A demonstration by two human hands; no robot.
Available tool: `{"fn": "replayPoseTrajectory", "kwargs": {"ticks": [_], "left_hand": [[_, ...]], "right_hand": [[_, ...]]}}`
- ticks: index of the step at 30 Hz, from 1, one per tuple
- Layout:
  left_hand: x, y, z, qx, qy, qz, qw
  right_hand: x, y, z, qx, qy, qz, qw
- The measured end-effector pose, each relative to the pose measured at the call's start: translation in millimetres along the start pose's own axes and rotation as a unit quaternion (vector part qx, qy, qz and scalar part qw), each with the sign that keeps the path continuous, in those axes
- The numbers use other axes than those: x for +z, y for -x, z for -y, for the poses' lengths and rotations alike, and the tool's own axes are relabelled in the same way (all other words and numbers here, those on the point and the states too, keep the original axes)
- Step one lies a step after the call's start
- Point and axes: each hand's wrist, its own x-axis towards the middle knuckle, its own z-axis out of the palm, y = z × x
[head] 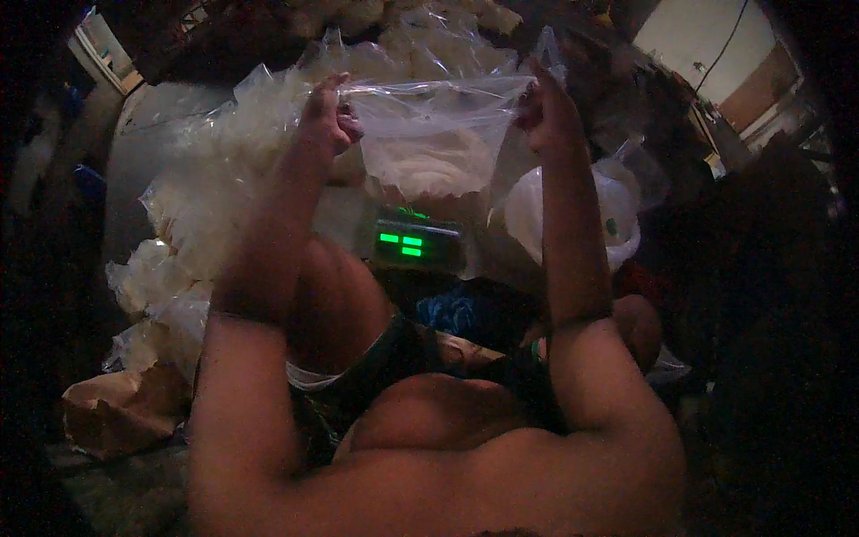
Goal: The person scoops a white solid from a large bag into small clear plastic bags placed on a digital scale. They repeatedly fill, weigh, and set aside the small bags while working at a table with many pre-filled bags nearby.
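Note:
A clear plastic bag (429, 127) is stretched between my two hands, its top edge pulled nearly straight. My left hand (333, 115) grips one upper corner. The opposite corner is held in my right hand (545, 113), with a tip of film sticking up above the fingers. Pale contents (429, 164) show in the lower part of the bag; what they are is too blurred to tell. Just below the bag is a digital scale (417, 245) with lit green displays. Whether the bag rests on the scale's platform I cannot tell.
Many filled clear plastic bags (194, 208) are heaped to the left and beyond my hands. A white tub or bag (527, 208) stands beside my right forearm. Brown crumpled paper or sacking (121, 409) lies at lower left. Dark blue plastic (446, 312) sits between my legs.

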Motion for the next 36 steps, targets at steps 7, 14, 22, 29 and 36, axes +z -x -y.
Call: {"fn": "replayPoseTrajectory", "kwargs": {"ticks": [7,14,22,29,36], "left_hand": [[-69.8,-50.0,31.2,-0.042,-0.343,0.184,0.92],[-72.7,-67.6,25.0,0.081,-0.5,0.031,0.862],[-88.4,-102.8,21.9,0.098,-0.542,0.036,0.834],[-106.1,-104.0,16.4,0.129,-0.613,0.067,0.776],[-107.3,-116.7,14.1,0.15,-0.683,0.094,0.709]], "right_hand": [[-49.2,-10.3,-77.5,0.203,0.035,0.027,0.978],[-69.1,17.1,-42.3,0.103,0.092,-0.072,0.988],[-103.2,31.7,-37.6,0.108,0.105,-0.05,0.987],[-99.4,33.3,-37.5,0.104,0.136,-0.029,0.985],[-102.2,26.0,-55.6,0.115,0.417,0.141,0.891]]}}
